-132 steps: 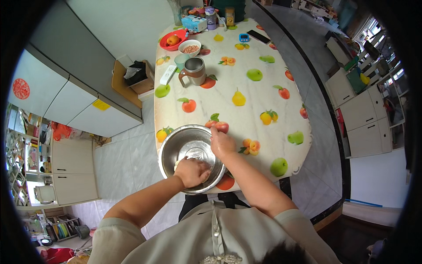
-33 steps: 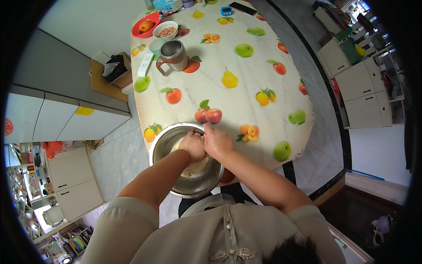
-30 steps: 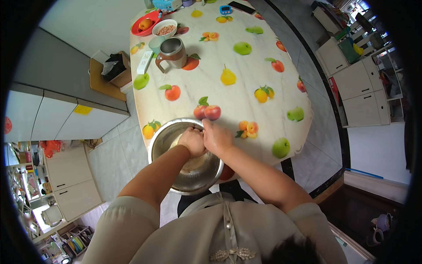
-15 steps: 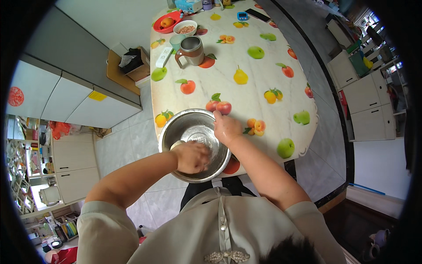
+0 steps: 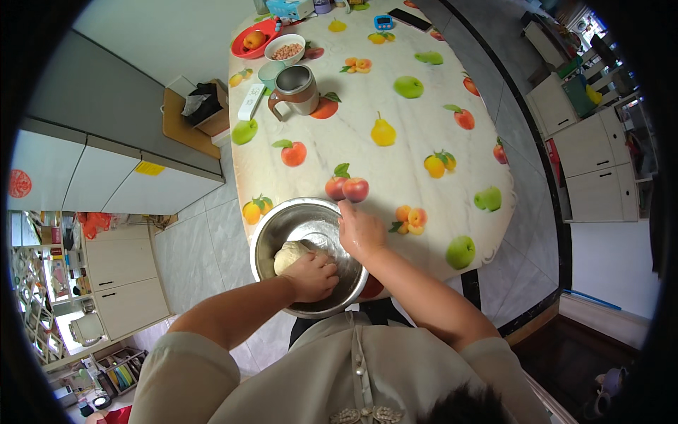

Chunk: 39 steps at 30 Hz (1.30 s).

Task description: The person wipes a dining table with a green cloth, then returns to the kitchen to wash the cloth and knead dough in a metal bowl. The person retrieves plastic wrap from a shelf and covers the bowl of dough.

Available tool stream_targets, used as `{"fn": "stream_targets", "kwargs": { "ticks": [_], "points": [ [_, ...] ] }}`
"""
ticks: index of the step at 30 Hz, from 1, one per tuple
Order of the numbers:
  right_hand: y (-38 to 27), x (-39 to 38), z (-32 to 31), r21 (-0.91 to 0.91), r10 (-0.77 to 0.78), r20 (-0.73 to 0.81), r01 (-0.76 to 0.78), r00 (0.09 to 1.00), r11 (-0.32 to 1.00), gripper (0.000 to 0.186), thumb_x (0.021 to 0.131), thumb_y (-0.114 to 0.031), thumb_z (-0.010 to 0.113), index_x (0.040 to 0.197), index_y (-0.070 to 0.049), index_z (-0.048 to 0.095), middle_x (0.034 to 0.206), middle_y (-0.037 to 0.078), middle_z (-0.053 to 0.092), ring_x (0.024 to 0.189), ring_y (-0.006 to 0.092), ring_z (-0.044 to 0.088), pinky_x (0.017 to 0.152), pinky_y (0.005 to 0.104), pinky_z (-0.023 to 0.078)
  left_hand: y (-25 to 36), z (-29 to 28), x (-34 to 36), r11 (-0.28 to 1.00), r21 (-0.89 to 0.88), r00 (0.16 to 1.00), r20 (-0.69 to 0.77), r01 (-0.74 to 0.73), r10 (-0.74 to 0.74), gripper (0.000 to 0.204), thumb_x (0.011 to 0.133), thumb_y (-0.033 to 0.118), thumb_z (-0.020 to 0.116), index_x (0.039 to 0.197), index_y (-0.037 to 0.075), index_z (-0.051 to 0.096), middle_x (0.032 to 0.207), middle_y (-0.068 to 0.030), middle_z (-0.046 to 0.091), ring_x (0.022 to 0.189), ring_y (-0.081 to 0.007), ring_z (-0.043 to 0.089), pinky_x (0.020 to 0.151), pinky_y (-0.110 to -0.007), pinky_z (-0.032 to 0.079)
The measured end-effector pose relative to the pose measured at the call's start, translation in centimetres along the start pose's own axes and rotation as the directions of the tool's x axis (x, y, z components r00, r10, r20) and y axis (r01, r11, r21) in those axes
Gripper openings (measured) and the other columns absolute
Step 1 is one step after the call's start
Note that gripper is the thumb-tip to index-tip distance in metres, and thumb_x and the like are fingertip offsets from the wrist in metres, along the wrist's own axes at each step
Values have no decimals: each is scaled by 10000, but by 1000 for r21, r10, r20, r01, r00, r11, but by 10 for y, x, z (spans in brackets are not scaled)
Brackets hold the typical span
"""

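A steel bowl sits at the near edge of the fruit-patterned table. A pale lump of dough lies in the left part of it. My left hand is inside the bowl on the near side of the dough, its curled fingers gripping the lump. My right hand is closed on the bowl's right rim, thumb upward, with some wet or pale shine on its skin.
Toward the back left stand a steel mug, white remote, green cup, bowl of peanuts and red basin with fruit. A blue timer and phone lie farther right. Cabinets flank the left.
A second ago my left hand was at the bowl's far side beside my right hand; it has come toward the near left, uncovering the dough. My right hand stays on the rim.
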State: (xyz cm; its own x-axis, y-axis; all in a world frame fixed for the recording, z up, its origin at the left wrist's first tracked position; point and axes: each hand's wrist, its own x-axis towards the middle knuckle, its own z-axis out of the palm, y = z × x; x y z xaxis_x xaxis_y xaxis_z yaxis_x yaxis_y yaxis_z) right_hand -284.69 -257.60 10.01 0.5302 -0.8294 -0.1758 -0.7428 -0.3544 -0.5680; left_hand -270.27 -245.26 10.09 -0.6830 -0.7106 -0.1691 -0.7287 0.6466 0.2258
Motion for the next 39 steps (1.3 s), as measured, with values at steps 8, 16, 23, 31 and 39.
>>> {"fn": "stream_targets", "kwargs": {
  "ticks": [8, 16, 23, 31, 39],
  "points": [
    [3, -2, 5, 38, 25, -20, -24, 1000, 999, 264, 869, -188, 545, 1120, -115, 512, 900, 125, 659, 806, 362, 632, 671, 502, 486, -1, 14, 57, 944, -120, 935, 221, 307, -277, 220, 820, 261, 518, 755, 121, 675, 878, -84, 686, 872, -270, 642, 788, -413, 477],
    [0, 1, -5, 46, 30, 52, -32, 998, 998, 357, 872, -201, 535, 1223, -140, 515, 945, 127, 667, 850, 355, 633, 725, 484, 499, -11, -8, 76, 801, -195, 817, 271, 565, -510, 305, 823, 343, 493, 841, 110, 688, 851, -148, 696, 816, -340, 663, 779, -443, 508],
    [7, 2, -16, -27, 37, 70, -35, 997, 999, 302, 876, -232, 550, 1175, -205, 522, 930, 143, 667, 875, 358, 640, 750, 485, 499, -47, -52, 50, 528, -352, 606, 165, 773, -778, 391, 859, 387, 507, 1004, 49, 640, 1015, -194, 661, 963, -347, 635, 841, -467, 488],
    [-4, 2, -24, -99, 59, 125, -47, 990, 994, 181, 888, -242, 527, 1057, -180, 509, 905, 128, 662, 867, 354, 642, 733, 489, 495, 5, -37, 2, 990, -65, 979, -159, 121, -130, 340, 799, 277, 568, 1091, 106, 599, 1080, -96, 595, 1044, -309, 543, 880, -446, 455],
    [6, 1, -13, 6, 47, 77, -48, 996, 999, 335, 849, -238, 591, 1180, -211, 549, 835, 146, 667, 793, 354, 645, 685, 487, 497, 4, 5, -7, 979, -22, 961, -194, -204, 196, 158, 758, 326, 640, 729, 171, 640, 1005, 0, 598, 1030, -237, 531, 887, -386, 446]
  ]
}}
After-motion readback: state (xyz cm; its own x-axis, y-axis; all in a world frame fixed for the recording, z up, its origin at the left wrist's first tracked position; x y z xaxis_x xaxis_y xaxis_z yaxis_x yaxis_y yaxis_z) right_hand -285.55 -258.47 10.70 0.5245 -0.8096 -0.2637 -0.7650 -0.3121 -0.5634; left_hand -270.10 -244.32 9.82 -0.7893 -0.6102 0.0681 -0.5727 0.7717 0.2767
